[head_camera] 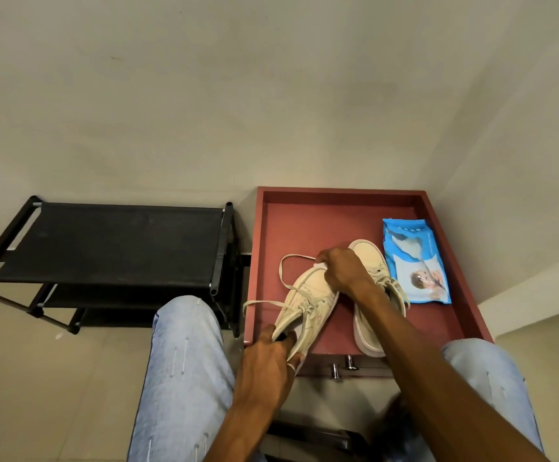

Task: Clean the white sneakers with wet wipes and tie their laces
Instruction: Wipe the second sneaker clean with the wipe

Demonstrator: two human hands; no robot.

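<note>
At lower centre the left hand [266, 360] grips the heel of the tilted sneaker [316, 293], the right hand [339, 271] pinches its lace [281, 266]: best hold the shoe steady and draw that lace evenly taut

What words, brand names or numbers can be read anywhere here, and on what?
No text here can be read.
Wet wipes packet: small light marks near its top edge, too blurred to read.
Held sneaker and other sneaker: no legible brand or label.
</note>
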